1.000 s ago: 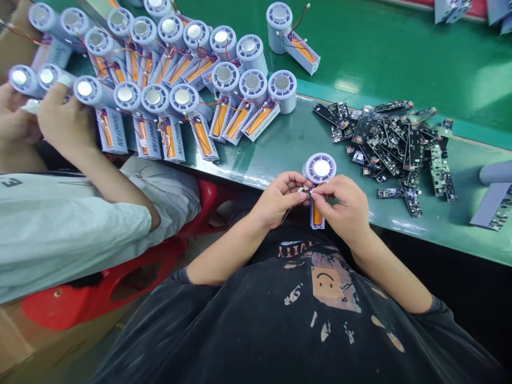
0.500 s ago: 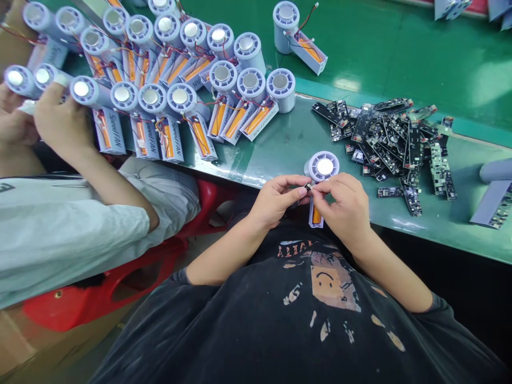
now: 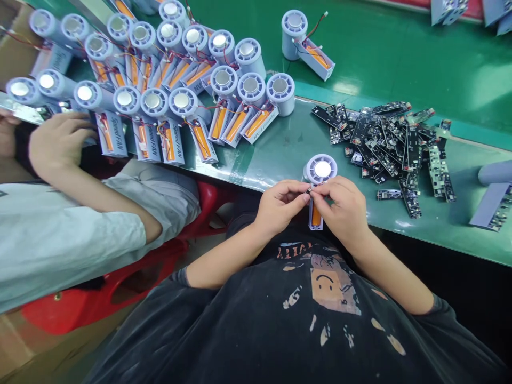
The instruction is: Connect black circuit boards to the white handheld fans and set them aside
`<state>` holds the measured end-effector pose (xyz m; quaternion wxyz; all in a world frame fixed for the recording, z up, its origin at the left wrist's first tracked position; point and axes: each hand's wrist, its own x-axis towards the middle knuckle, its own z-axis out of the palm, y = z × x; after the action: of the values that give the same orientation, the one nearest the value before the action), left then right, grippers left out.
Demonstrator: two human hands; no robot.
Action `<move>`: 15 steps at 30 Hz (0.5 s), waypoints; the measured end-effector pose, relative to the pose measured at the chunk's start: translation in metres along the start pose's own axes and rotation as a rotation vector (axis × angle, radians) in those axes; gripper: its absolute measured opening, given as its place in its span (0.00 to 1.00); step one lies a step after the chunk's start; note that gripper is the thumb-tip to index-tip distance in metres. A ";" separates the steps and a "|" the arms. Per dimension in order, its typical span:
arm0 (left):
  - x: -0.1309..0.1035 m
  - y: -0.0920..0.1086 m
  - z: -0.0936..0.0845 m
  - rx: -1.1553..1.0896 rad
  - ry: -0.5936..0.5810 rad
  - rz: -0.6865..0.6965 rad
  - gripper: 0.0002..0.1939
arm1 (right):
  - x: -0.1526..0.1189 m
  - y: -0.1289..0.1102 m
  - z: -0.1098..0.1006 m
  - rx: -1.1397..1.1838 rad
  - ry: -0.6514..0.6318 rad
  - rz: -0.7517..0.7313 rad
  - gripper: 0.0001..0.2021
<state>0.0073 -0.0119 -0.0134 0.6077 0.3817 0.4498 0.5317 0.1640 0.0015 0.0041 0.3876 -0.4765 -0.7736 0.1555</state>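
In front of my chest, at the table's edge, a lavender fan unit [image 3: 321, 167] has its round silver-centred head up and its handle, with an orange battery [image 3: 316, 215] in it, pointing at me. My left hand [image 3: 281, 207] is closed on a narrow dark circuit board [image 3: 308, 191], mostly hidden by my fingers. My right hand [image 3: 343, 205] is pinched at the end of that board, its fingertips meeting the left ones over the fan. A small pale connector seems to be between the right fingertips, too small to see clearly.
A heap of black circuit boards [image 3: 394, 141] lies right of my hands. Rows of fan units [image 3: 185, 102] stand at the left, one fan unit [image 3: 295, 34] farther back. A lavender housing [image 3: 494, 197] lies far right. Beside me, a co-worker's arm [image 3: 100, 184] reaches to the table.
My hands stay over the fan; my fingertips have come closer together and the board shows less. The co-worker's hand has drawn back from the fans toward the table edge. The view has shifted slightly.
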 end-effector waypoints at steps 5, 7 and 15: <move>0.004 0.003 -0.002 0.017 -0.054 0.016 0.11 | 0.001 0.004 0.000 0.019 -0.021 -0.008 0.08; 0.007 0.005 -0.003 -0.004 -0.100 -0.004 0.12 | 0.002 0.005 -0.003 0.038 -0.027 -0.048 0.05; 0.008 0.004 -0.003 -0.103 -0.112 -0.135 0.17 | -0.002 0.011 -0.013 0.055 0.101 -0.036 0.03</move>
<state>0.0036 -0.0038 -0.0119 0.6850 0.3479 0.4120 0.4898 0.1810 0.0041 0.0045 0.4419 -0.4591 -0.7568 0.1456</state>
